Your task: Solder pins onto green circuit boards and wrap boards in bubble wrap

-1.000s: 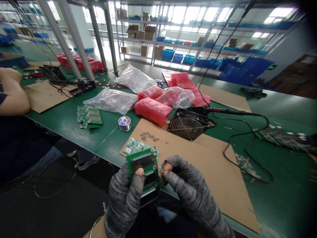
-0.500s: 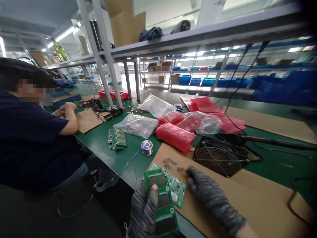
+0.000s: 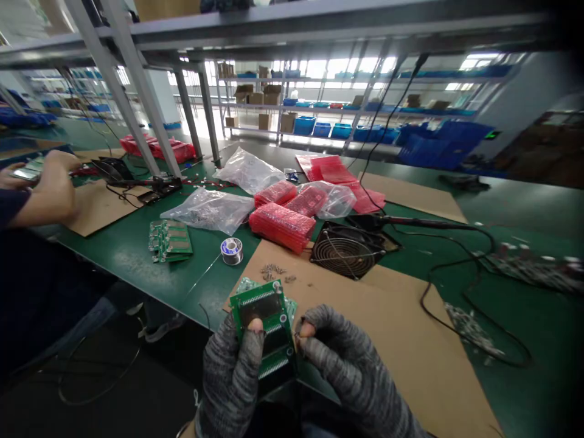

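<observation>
At the near edge of the bench [image 3: 137, 258], the left hand [image 3: 232, 374] is clamping a green circuit board [image 3: 262, 304] under its thumb. The right hand [image 3: 349, 368] is pinching a small part [image 3: 298, 330] beside it, seemingly fitting it, which needs careful alignment.

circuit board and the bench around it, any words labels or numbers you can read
None can be read.
circuit board in the left hand: markings too small to read.
solder spool: label blurred.
green lit sign at the far right: blurred.
cardboard boxes at the back: no readable print.
</observation>
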Action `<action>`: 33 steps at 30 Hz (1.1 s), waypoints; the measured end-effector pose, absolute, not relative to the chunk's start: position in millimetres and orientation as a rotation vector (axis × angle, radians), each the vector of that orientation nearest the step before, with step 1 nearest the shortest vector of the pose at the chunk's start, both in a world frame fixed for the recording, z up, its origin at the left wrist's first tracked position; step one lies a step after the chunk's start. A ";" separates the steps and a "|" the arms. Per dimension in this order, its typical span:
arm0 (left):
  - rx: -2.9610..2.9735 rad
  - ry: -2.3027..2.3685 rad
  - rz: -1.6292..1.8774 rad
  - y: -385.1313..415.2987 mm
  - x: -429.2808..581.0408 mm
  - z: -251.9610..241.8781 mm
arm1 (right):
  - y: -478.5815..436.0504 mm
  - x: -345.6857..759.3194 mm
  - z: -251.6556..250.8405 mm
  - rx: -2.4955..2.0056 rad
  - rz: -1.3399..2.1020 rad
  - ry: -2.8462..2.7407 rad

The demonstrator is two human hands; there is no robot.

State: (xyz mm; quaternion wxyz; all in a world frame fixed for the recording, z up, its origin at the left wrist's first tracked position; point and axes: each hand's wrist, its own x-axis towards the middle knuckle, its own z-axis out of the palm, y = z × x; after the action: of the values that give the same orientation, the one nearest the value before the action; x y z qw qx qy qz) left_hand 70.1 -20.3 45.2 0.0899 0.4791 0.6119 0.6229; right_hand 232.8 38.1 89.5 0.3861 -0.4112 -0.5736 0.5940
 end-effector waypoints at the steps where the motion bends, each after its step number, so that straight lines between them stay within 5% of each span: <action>1: 1.503 1.824 1.849 -21.2 71.1 46.6 | 35.2 231.8 90.7 -1.047 1.524 -1.441; 33: 2.123 2.040 1.795 -32.2 87.8 69.1 | 24.6 232.4 92.3 -1.122 1.460 -1.407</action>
State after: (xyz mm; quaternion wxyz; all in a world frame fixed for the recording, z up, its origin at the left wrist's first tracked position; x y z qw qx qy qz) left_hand 87.8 -32.2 69.1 -0.1526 0.6085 0.5847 0.5144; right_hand 232.4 24.6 92.3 0.4005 -0.4435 -0.5563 0.5774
